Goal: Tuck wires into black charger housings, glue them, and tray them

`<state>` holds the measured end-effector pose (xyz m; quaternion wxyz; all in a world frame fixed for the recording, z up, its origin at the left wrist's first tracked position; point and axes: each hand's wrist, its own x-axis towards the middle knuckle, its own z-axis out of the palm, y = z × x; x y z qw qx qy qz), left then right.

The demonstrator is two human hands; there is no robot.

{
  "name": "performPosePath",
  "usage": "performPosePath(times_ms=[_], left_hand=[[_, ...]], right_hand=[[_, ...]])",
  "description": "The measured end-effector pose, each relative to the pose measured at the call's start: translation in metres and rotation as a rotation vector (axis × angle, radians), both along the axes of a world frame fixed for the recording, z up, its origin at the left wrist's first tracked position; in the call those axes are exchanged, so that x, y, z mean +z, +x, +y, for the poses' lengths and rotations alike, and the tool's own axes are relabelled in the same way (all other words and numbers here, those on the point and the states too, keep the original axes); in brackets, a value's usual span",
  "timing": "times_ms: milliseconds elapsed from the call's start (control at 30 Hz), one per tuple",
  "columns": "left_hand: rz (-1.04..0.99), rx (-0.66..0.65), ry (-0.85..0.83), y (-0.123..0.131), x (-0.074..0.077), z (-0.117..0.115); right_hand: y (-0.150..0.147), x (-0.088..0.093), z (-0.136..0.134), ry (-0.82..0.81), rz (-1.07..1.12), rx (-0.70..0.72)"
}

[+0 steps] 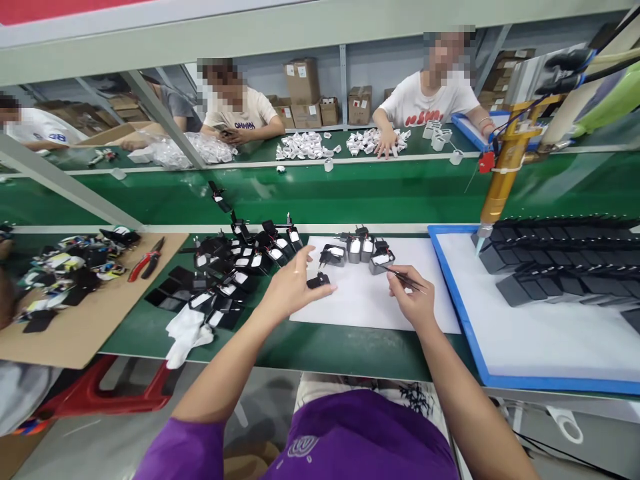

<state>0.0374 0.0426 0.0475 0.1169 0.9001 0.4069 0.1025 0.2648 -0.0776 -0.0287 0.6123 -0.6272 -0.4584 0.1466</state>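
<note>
My right hand (414, 293) is closed around a pair of dark tweezers (407, 279), whose tips point left toward a black adapter housing (381, 261) with a white label. Thumb and fingers spread wide, my left hand (293, 285) is over the left edge of a white sheet (360, 300). Just behind its thumb lies a small black adapter part (319, 281). Several more black plug adapters (355, 248) stand in a row at the back of the sheet. Left of my left hand is a heap of black adapter pieces (240, 260) with white labels.
A blue-edged tray (453, 293) at right holds rows of black adapter cases (550, 260), under a yellow dispenser (503, 170). White gloves (189, 331) and red-handled pliers (147, 260) lie left. Across the green belt (350, 190), co-workers sit by white parts (303, 147).
</note>
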Motion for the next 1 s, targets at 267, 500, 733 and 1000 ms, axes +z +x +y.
performPosePath(times_ms=[267, 500, 733, 1000], left_hand=[[0.38, 0.077, -0.125, 0.084, 0.022, 0.043], [0.386, 0.0, -0.038, 0.086, 0.036, 0.027], [0.147, -0.526, -0.1, 0.07, 0.027, -0.017], [-0.012, -0.763, -0.117, 0.057, -0.004, -0.022]], right_hand=[[0.002, 0.001, 0.0, -0.004, 0.01, 0.0], [0.002, 0.003, 0.0, 0.008, 0.063, 0.011], [0.001, 0.0, 0.0, 0.004, 0.094, 0.025], [-0.001, -0.004, 0.006, -0.07, 0.124, 0.121]])
